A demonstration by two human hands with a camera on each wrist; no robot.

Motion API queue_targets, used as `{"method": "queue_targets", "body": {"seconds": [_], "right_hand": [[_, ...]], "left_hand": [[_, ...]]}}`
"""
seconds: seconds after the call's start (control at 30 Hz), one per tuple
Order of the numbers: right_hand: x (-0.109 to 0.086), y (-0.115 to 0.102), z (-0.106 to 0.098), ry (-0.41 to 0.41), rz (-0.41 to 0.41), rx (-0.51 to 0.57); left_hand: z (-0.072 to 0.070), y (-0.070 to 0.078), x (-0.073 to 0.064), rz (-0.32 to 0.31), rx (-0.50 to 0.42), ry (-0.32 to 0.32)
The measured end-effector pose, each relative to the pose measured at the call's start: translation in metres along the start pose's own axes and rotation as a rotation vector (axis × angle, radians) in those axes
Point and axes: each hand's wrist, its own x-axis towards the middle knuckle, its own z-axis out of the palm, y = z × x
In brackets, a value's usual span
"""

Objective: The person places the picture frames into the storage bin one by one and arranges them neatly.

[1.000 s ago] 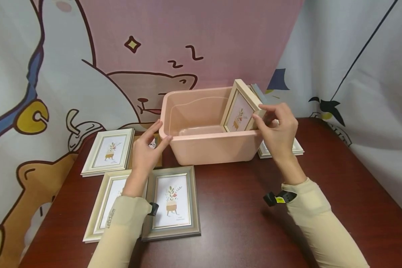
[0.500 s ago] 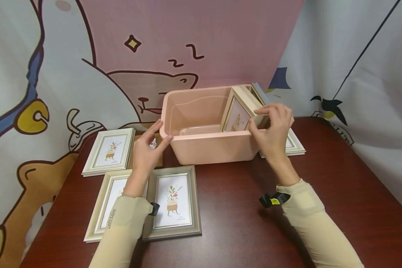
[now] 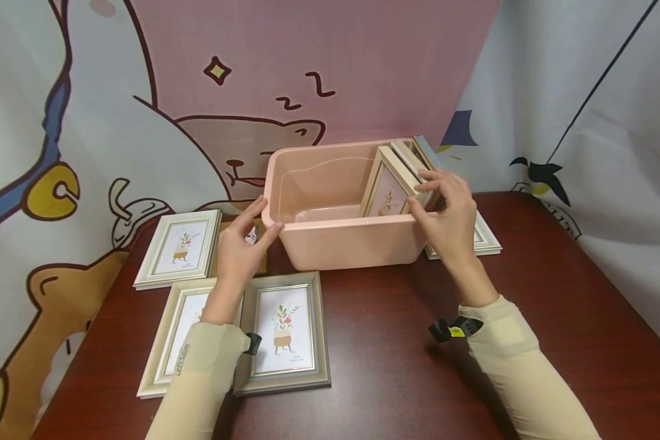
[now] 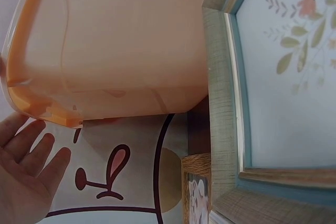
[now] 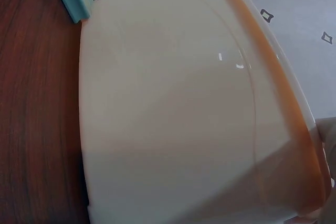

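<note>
A pink plastic bin (image 3: 352,244) stands on the table. My left hand (image 3: 242,247) touches its left front corner, thumb at the front rim and fairly straight fingers at the left side; the left wrist view shows these fingers (image 4: 34,153) against the rim. Inside the bin's right end, a cream picture frame (image 3: 387,183) leans with its picture facing left. With thumb and fingers, my right hand (image 3: 445,211) pinches its upper near corner. Behind it, further frames (image 3: 409,157) stand close, including a blue-grey one (image 3: 427,153). Only a sliver of the right hand shows in the right wrist view.
Left of the bin lie a white frame (image 3: 178,250) and a partly hidden brown frame (image 3: 260,263). Nearer, a cream frame (image 3: 159,360) and a grey-brown frame (image 3: 321,342) lie side by side. Another white frame (image 3: 486,241) lies right of the bin. A printed curtain (image 3: 363,73) hangs behind.
The cream frame has gone down deeper into the bin, and my right hand has lowered with it and shifted slightly left. My left hand stays at the corner.
</note>
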Motion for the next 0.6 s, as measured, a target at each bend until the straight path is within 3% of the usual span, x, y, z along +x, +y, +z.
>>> {"method": "queue_targets", "body": {"seconds": [0.2, 0.37, 0.6], "right_hand": [[0.002, 0.003, -0.011, -0.064, 0.003, 0.063], [0.008, 0.009, -0.024, -0.080, 0.075, 0.169], [0.015, 0.027, -0.043, -0.071, 0.156, 0.209]], "left_hand": [[0.001, -0.001, 0.000, 0.002, -0.012, 0.002], [0.000, -0.002, 0.000, 0.012, -0.020, 0.011], [0.001, -0.001, -0.001, 0.017, -0.031, 0.010]]}}
